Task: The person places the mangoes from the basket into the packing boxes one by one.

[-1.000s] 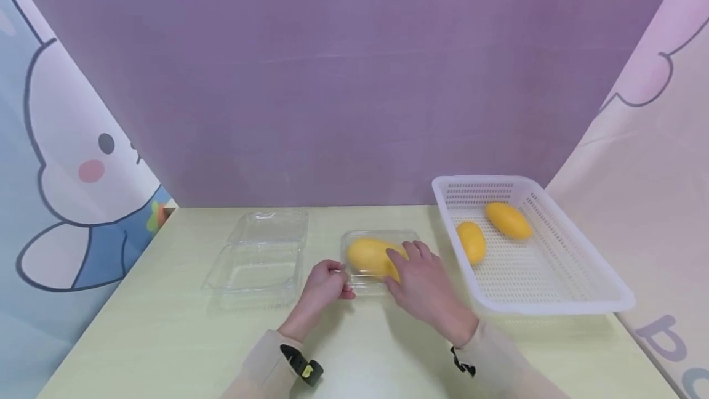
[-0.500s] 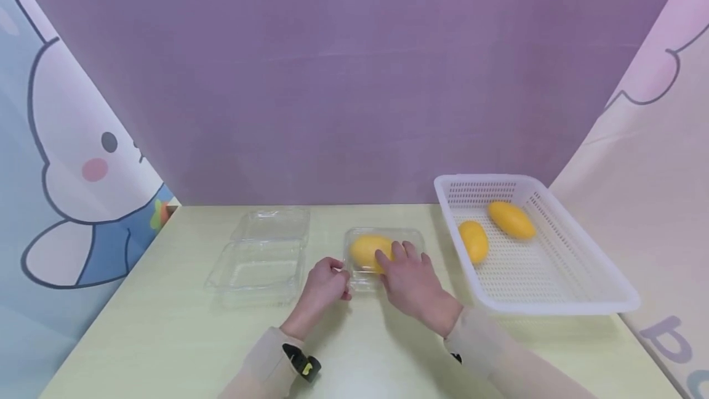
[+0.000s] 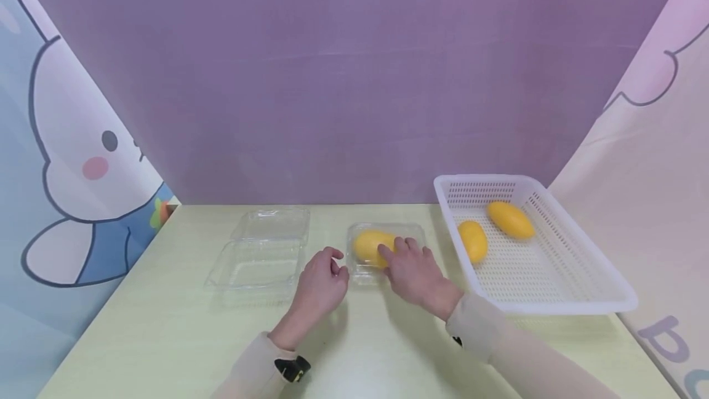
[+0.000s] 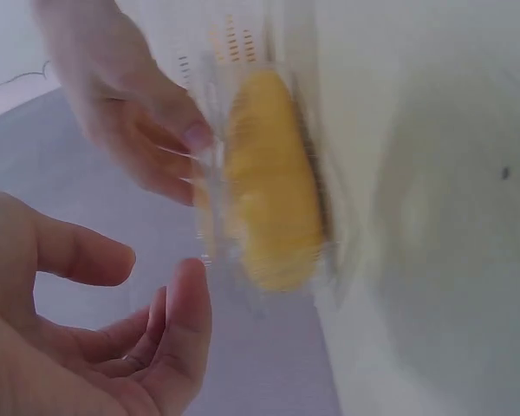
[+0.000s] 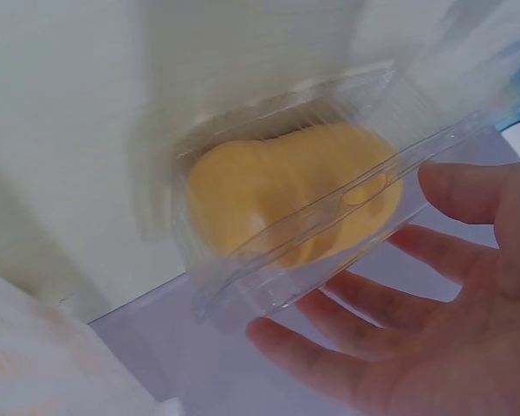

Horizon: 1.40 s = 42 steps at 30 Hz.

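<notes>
A small clear plastic clamshell box (image 3: 362,276) stands mid-table with its lid down over yellow mango-like fruit (image 3: 370,245). Through the lid in the right wrist view the yellow fruit (image 5: 286,195) has a two-lobed outline. My right hand (image 3: 416,274) rests on the lid's right part, its fingers spread and nearly straight, the thumb near the front rim. My left hand (image 3: 321,285) is off the box's front left corner. In the left wrist view the left hand (image 4: 113,321) holds nothing, thumb and forefinger apart.
Left of the hands, a second clear clamshell (image 3: 263,263) stands with its lid folded back. At the right, a white perforated basket (image 3: 554,308) holds one yellow fruit (image 3: 472,242) by its left wall and another yellow fruit (image 3: 511,220) farther back. A purple wall (image 3: 354,79) rises behind the table.
My left hand has let go of the box's front left corner and drawn off. My right hand has shifted slightly left over the lid. The box sits a little farther back.
</notes>
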{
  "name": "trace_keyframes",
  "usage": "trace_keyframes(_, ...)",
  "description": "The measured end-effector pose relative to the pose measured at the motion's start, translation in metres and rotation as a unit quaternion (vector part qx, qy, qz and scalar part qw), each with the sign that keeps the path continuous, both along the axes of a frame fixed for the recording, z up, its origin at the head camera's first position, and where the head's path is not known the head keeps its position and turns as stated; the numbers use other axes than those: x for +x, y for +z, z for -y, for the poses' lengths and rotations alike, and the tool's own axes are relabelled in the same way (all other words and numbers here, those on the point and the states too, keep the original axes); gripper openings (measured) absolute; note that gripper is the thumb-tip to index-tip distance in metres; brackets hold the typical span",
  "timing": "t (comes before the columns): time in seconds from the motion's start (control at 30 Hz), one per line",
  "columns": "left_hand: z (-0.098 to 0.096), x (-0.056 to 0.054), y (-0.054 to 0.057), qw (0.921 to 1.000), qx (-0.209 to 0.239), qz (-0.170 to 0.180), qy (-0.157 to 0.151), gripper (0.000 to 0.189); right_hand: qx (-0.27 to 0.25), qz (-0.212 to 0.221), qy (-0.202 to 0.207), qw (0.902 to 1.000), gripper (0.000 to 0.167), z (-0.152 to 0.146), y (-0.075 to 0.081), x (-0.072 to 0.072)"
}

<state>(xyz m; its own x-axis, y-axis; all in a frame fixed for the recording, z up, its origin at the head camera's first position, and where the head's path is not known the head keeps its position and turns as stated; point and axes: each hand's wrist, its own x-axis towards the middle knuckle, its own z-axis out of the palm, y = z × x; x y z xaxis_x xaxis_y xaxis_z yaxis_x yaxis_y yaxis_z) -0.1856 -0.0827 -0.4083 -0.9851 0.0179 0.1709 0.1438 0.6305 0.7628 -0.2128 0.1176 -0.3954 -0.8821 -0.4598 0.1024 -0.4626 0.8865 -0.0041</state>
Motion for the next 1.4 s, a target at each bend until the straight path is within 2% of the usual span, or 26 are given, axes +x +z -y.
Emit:
trace_keyframes(0.23,0.011,0.001,0.016,0.9973,-0.052,-0.049,-0.018,0.026,0.004,0.018,-0.008,0.9998,0.04,-0.002,0.004,-0.011)
trace_keyframes(0.5,0.039,-0.011,0.024,0.9976,-0.061,-0.032,-0.002,0.033,0.004,0.027,-0.01,0.9996,0.042,-0.004,0.003,-0.021)
trace_keyframes(0.7,0.062,-0.019,0.025,0.9957,-0.087,-0.026,0.016,0.041,0.001,0.038,-0.016,0.9992,0.044,-0.006,0.004,-0.027)
trace_keyframes(1.03,0.108,-0.033,0.017,0.9874,-0.139,-0.052,0.053,0.044,0.001,0.056,-0.015,0.9983,0.043,-0.007,0.007,-0.038)
trace_keyframes(1.23,0.131,-0.035,0.015,0.9785,-0.173,-0.082,0.076,0.043,-0.003,0.069,-0.02,0.9974,0.045,-0.007,0.01,-0.044)
trace_keyframes(1.4,0.146,-0.036,0.012,0.9734,-0.191,-0.091,0.089,0.041,-0.007,0.077,-0.024,0.9968,0.046,-0.006,0.011,-0.049)
